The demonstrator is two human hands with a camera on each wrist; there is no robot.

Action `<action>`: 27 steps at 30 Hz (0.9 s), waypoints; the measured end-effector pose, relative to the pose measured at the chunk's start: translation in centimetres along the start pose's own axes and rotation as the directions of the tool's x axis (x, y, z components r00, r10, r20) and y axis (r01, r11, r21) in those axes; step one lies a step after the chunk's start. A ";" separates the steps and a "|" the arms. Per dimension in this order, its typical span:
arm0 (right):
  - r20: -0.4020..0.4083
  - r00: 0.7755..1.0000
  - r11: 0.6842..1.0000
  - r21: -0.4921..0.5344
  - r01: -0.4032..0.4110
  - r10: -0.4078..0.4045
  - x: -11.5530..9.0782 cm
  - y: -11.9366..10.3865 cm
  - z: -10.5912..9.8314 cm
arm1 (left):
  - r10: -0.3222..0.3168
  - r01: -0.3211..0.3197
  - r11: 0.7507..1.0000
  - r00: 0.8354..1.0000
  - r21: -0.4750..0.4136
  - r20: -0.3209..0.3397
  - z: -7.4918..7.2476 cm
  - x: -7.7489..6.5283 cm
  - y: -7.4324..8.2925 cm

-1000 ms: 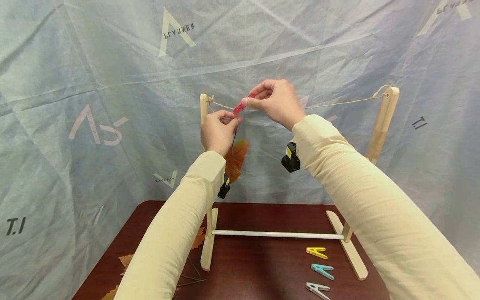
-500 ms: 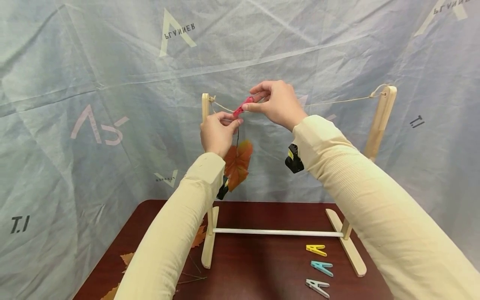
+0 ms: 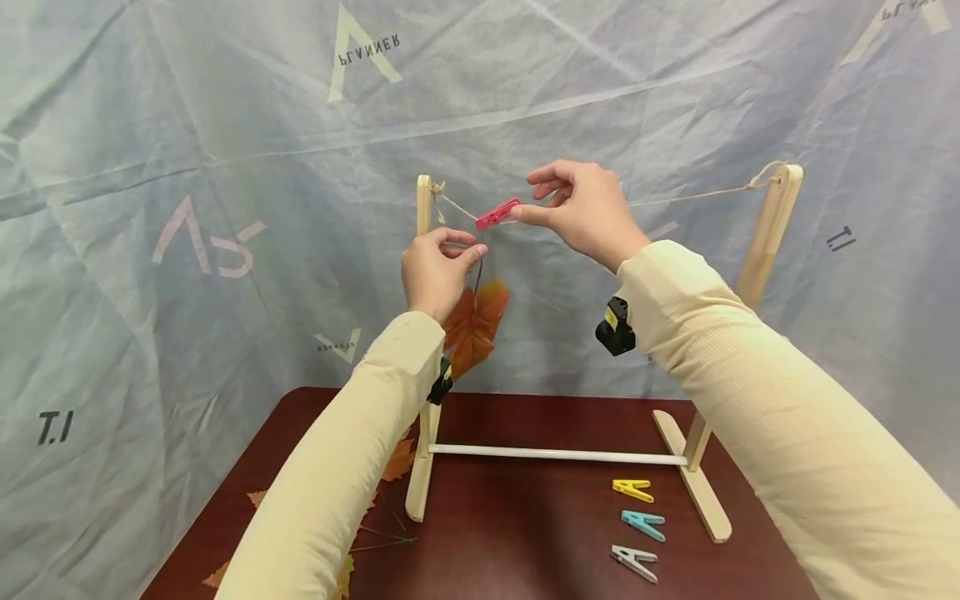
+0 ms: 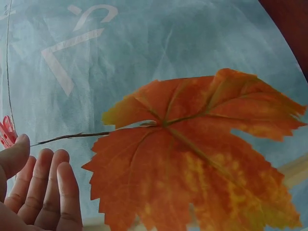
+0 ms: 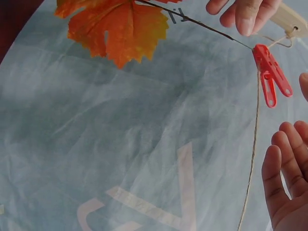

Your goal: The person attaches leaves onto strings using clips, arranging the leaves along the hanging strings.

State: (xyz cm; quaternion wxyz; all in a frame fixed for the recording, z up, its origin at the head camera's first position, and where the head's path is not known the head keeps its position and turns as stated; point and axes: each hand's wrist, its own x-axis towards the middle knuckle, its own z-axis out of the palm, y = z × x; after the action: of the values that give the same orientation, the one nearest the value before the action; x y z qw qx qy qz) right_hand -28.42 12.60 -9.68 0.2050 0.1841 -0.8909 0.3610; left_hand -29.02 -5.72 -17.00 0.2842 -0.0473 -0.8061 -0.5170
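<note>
A red clothespin (image 3: 497, 214) bites the twine (image 3: 697, 199) and the tip of a leaf stem (image 5: 207, 26). From that stem hangs an orange-red artificial leaf (image 3: 472, 333), broad in the left wrist view. My left hand (image 3: 437, 268) stays beside the stem just below the clothespin. The right wrist view shows a gap between its fingers and the stem. To the right, my right hand (image 3: 588, 207) has its fingers spread, thumb close to the clothespin's handle end. In the right wrist view, space separates that hand from the clothespin.
The twine spans two wooden posts (image 3: 772, 212) joined below by a white rod (image 3: 555, 454). Yellow (image 3: 633, 490), blue (image 3: 643, 524) and grey (image 3: 635, 562) clothespins lie on the dark red table (image 3: 510, 542). More leaves (image 3: 400, 460) lie at left, partly behind my sleeve.
My right hand has let go of the red clothespin and drawn back to the right. My left fingers have come off the clothespin and stem. The leaf has turned to face me more.
</note>
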 end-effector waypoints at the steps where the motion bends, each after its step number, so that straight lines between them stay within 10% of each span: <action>1: -0.006 1.000 1.000 0.001 0.005 -0.005 -0.1 0.1 0.0 | 0.005 -0.005 1.000 1.000 -0.007 0.000 -0.1 -0.1 -0.1; 27: -0.045 0.999 1.000 0.031 0.005 -0.004 -6.4 5.6 -0.1 | 0.095 -0.094 0.995 0.994 -0.023 0.062 -3.4 -3.6 -3.7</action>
State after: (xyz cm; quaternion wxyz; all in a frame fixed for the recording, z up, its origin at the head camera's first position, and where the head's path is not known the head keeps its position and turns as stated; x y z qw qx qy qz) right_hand -25.65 17.57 -15.99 0.2230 0.1810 -0.8799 0.3785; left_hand -25.97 -9.50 -20.80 0.2822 -0.1046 -0.8063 -0.5092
